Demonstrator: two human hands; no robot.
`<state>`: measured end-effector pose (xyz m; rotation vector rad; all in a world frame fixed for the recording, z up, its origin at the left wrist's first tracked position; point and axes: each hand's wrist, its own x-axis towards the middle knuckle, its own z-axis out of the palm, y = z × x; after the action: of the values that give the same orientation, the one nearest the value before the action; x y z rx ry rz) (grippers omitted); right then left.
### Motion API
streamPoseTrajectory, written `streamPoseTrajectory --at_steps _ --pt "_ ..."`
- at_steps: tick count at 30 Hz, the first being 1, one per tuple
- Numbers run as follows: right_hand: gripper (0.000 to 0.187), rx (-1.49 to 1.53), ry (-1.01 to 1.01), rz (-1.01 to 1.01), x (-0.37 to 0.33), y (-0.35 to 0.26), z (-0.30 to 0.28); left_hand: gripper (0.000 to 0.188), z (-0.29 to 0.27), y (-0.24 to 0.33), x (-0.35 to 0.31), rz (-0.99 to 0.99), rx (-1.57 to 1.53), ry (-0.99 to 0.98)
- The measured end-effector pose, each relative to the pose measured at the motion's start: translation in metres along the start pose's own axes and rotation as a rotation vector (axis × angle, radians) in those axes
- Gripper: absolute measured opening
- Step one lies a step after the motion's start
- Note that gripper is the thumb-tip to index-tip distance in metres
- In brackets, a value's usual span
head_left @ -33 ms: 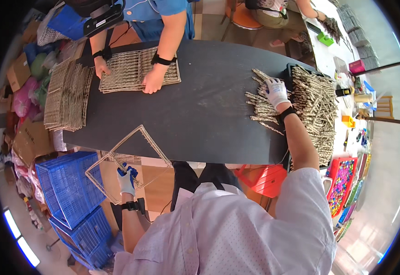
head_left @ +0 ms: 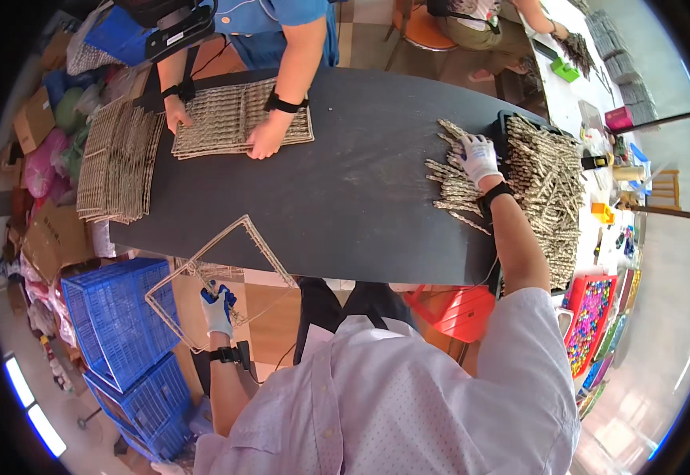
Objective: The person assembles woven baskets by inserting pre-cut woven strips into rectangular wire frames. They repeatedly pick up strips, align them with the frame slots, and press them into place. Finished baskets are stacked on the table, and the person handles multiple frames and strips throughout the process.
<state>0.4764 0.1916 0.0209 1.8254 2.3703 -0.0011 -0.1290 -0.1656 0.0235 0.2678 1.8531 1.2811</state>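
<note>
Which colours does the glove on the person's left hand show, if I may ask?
The left glove is white and blue, seen best in the head view.

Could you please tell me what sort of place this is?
Probably a craft workshop: a long dark worktable has a stack of lattice panels at its left end and heaped twisted strips at its right.

head cam (wide fisheye) | at head height | faces down | spans dark table

Left grip holding beige frame, right grip on sticks, dark table
</note>
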Motion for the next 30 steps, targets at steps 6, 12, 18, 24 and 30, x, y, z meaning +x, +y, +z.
streamPoseTrajectory --at_steps 6,12,18,24,30 --pt "0.063 0.015 0.020 0.146 0.004 -0.014 -0.010 0.040 -0.008 0.005 -0.020 0.052 0.133 0.303" --pt "0.038 0.155 0.213 -0.227 -0.008 -0.112 -0.017 0.033 -0.055 -0.053 -0.011 -0.013 -0.014 0.562" --pt "0.045 0.397 0.133 -0.837 -0.032 -0.354 -0.009 0.023 -0.108 -0.094 0.002 -0.198 0.253 0.627" --pt "0.044 0.358 0.179 -0.973 -0.011 -0.532 -0.004 0.032 -0.167 -0.132 0.050 -0.080 0.712 0.447" --pt "0.042 0.312 0.244 -0.890 -0.006 -0.548 0.032 0.035 -0.166 -0.148 0.185 -0.071 0.746 0.295"
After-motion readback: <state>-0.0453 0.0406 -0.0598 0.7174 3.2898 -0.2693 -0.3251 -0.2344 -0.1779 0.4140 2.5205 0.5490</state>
